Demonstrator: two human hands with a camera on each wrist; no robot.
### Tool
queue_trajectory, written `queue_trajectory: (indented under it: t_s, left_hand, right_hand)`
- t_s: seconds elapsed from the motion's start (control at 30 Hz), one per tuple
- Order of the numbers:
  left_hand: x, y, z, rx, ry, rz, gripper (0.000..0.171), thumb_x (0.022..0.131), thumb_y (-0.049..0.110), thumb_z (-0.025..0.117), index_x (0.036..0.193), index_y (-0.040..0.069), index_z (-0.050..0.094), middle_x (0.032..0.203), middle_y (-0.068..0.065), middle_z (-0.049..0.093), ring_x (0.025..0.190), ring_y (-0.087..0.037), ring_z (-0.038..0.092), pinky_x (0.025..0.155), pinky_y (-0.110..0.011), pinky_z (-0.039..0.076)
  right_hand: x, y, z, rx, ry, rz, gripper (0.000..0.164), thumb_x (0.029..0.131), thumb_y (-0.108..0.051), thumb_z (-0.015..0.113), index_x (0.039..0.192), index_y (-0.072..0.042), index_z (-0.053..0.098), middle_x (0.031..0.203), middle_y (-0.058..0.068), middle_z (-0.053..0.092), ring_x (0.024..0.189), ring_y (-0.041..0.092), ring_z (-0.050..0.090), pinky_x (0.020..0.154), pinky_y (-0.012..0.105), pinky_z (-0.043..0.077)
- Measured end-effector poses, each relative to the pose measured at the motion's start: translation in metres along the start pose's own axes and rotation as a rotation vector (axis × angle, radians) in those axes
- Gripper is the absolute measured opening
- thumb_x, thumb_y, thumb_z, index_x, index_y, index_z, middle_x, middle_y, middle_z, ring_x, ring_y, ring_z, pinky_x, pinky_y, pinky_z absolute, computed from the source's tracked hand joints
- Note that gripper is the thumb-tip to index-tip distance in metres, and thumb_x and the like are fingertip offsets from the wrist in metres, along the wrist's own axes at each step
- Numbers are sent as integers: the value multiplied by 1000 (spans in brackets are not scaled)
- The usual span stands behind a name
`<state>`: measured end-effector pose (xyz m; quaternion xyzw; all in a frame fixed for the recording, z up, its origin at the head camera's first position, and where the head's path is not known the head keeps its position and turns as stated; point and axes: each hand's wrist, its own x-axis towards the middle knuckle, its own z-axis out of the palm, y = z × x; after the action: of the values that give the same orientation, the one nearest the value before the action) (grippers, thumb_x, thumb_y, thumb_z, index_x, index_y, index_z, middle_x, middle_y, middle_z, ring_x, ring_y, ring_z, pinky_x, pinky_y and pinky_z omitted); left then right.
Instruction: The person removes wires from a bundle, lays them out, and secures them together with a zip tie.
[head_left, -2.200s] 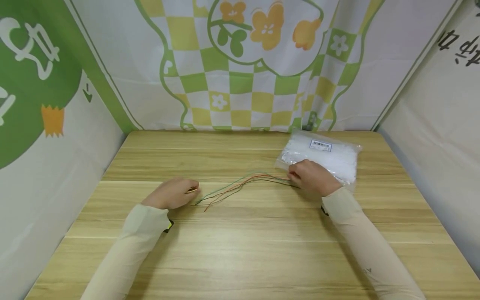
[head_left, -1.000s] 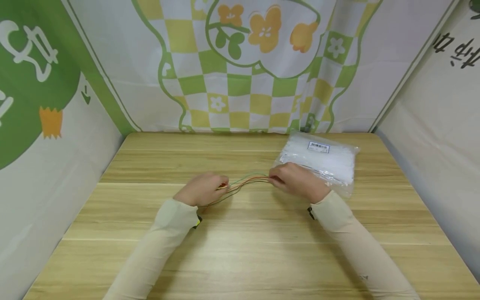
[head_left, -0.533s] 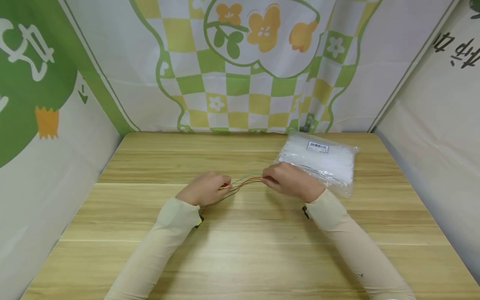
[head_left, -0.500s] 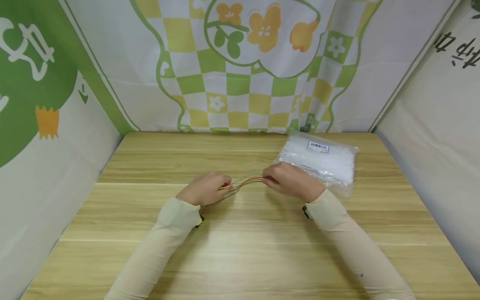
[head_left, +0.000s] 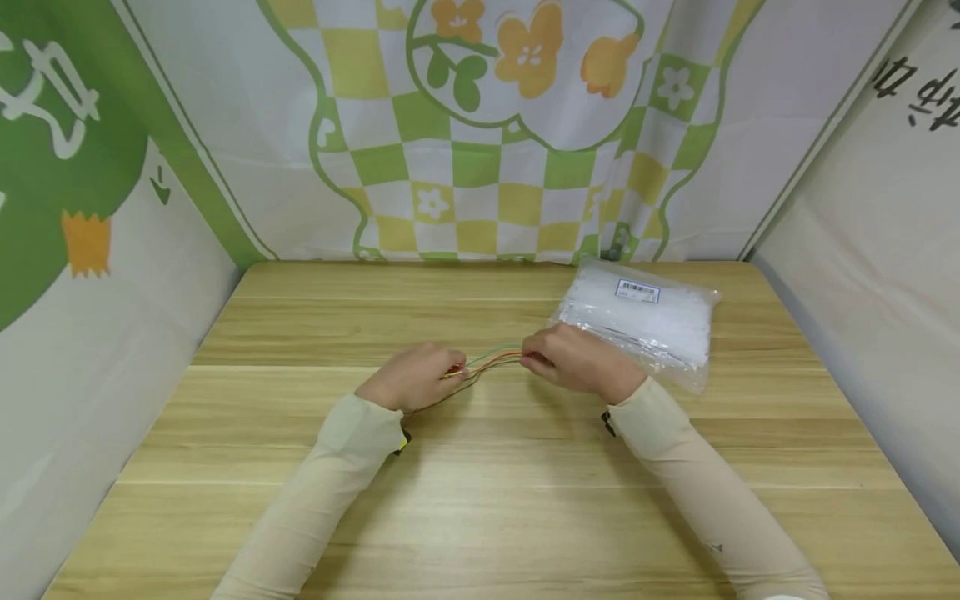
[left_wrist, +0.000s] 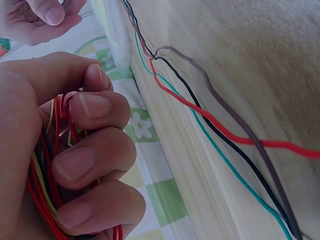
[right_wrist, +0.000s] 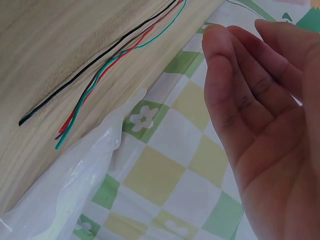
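Note:
My left hand has its fingers curled round a bundle of thin wires, red, yellow and black, just over the table. Several loose wires in green, red, black and brown lie across the tabletop beside it and run to the right. Over their right part hovers my right hand, its fingers softly bent. The right wrist view shows that hand holding nothing, with the black wire end and the green one lying apart from it on the wood.
A clear plastic bag of white contents with a barcode label lies at the back right, right behind my right hand. The wooden table meets a patterned curtain at its back, with cloth walls on both sides.
Both hands have drawn together: my left hand moved right with its bundle, my right hand moved left along the loose wires. In the last half second they barely shift.

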<state>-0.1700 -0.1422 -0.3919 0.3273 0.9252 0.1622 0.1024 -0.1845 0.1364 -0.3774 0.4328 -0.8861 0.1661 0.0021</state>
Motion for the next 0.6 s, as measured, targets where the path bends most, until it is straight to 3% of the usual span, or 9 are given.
queue_trajectory:
  t_s: [0.43, 0.6]
  left_hand:
    - [10, -1, 2, -7, 11, 32, 23, 107, 21, 61, 84, 16, 61, 66, 7, 46, 56, -7, 38, 56, -23, 32]
    - [14, -1, 3, -27, -10, 32, 29, 108, 22, 58, 80, 16, 58, 65, 6, 44, 56, -8, 38, 57, -24, 32]
  right_hand:
    - [10, -6, 5, -15, 42, -69, 16, 103, -16, 70, 89, -12, 74, 75, -5, 67, 60, 2, 47, 60, 21, 45]
    - [15, -7, 7, 4, 21, -92, 15, 104, -16, 69, 90, -12, 74, 77, -5, 68, 59, 0, 48, 59, 19, 45]
